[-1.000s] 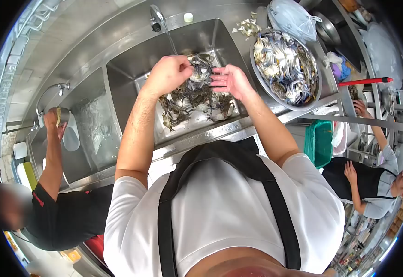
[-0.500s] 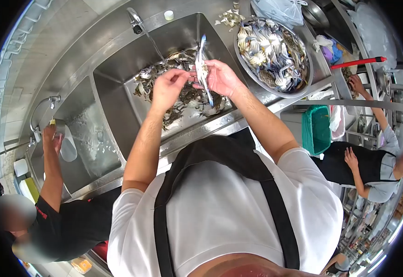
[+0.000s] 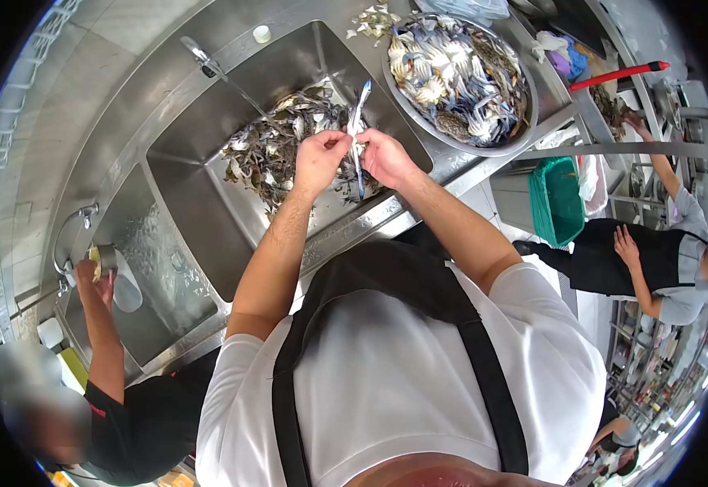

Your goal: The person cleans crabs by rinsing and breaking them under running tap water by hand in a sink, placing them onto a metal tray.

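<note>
Above the sink (image 3: 195,195), a blue-and-white crab (image 3: 355,126) is held edge-on between my hands. Its blue claws point up and down. My right hand (image 3: 388,161) grips it from the right, fingers closed on its body. From the left, my left hand (image 3: 320,162) pinches at the pale middle of the crab with thumb and forefinger; the exact part pinched is too small to make out. Below lies a heap of dark crabs and crab pieces (image 3: 264,158) in the sink. Cleaned crabs (image 3: 459,73) fill a large steel bowl (image 3: 534,114) to the right.
A running tap (image 3: 201,53) pours into my sink. Shell scraps (image 3: 374,20) lie behind the bowl. At left, a co-worker's hands (image 3: 94,280) hold a metal container over another water-filled sink (image 3: 155,268). A green-lined bin (image 3: 555,203) and another person (image 3: 638,252) are at right.
My view has shifted, so the sink and bowl appear further left and up. My right hand, spread before, now has its fingers closed on the crab; my left hand has come closer against it.
</note>
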Demonstrator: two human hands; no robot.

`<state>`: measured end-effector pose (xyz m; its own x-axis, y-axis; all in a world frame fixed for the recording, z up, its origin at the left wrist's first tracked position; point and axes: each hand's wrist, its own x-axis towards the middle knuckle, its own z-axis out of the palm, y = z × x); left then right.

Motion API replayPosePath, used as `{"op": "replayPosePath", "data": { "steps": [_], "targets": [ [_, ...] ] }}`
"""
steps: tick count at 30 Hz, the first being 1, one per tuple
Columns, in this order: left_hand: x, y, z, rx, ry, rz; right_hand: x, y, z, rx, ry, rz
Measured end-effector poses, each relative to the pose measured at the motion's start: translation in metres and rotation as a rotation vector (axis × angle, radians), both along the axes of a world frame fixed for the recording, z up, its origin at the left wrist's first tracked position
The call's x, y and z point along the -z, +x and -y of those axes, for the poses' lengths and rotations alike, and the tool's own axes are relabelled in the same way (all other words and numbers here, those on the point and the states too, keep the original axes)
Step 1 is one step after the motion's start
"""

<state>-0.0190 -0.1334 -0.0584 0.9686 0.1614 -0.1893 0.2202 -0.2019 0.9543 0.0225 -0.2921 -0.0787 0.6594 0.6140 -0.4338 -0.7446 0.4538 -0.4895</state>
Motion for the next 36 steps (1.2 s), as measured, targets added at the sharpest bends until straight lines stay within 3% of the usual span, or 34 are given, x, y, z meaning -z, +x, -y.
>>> {"op": "replayPosePath", "data": {
  "steps": [8, 10, 14, 27, 30, 33, 36],
  "targets": [
    [0.009, 0.012, 0.003, 0.011, 0.120, 0.051, 0.002, 0.003, 0.003, 0.066, -0.021, 0.087],
    [0.003, 0.014, -0.001, -0.006, -0.049, -0.026, 0.003, 0.006, 0.003, 0.050, 0.032, -0.006],
    [0.002, 0.014, 0.001, 0.077, -0.043, 0.075, 0.002, 0.006, 0.007, 0.069, 0.036, 0.021],
    [0.010, 0.015, 0.012, 0.090, 0.249, 0.163, 0.004, 0.002, 0.011, 0.043, 0.033, 0.102],
    [0.016, 0.020, -0.001, -0.033, 0.116, 0.080, -0.003, 0.005, 0.015, 0.059, 0.054, 0.077],
    [0.025, 0.023, -0.014, -0.067, 0.162, 0.054, -0.003, 0.007, 0.018, 0.071, 0.064, 0.071],
    [0.019, 0.020, -0.001, -0.030, -0.078, 0.057, 0.005, 0.009, 0.019, 0.049, 0.038, 0.079]
  ]
}}
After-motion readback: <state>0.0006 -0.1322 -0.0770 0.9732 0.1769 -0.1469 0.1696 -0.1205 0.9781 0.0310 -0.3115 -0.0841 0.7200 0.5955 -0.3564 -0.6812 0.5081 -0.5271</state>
